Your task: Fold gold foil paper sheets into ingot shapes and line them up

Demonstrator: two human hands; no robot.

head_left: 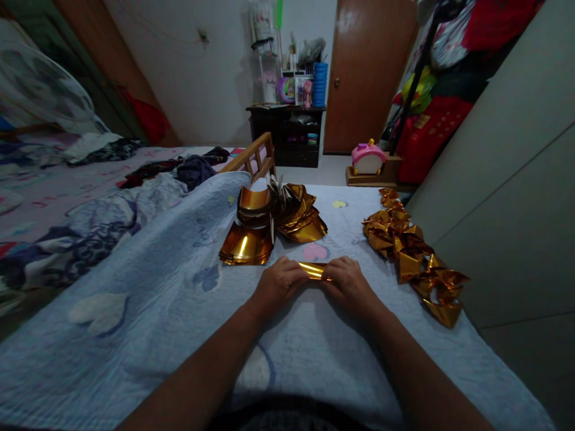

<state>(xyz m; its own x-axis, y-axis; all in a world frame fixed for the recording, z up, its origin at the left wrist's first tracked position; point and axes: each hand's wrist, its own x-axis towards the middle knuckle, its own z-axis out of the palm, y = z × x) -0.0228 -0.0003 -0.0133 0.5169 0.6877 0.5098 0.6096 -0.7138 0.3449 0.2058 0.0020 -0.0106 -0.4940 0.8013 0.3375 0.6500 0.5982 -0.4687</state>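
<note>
Between my two hands is a strip of shiny gold foil paper (pixel 313 270), rolled or folded narrow. My left hand (pixel 282 280) pinches its left end and my right hand (pixel 345 279) pinches its right end, fingers closed on both sides. Just beyond my left hand lies a fanned stack of gold foil sheets (pixel 247 244). More foil sheets (pixel 305 218) spread out behind it, some showing pale edges. Over to the right, a row of folded gold foil pieces (pixel 399 242) lies heaped along the bed's edge.
A light blue quilt (pixel 179 335) with heart shapes covers the surface under my hands. Rumpled clothes (pixel 157 185) lie on the bed at left, near a wooden rail (pixel 251 157). White cabinet doors (pixel 503 209) stand close on the right. A pink toy (pixel 368 158) sits beyond the far edge.
</note>
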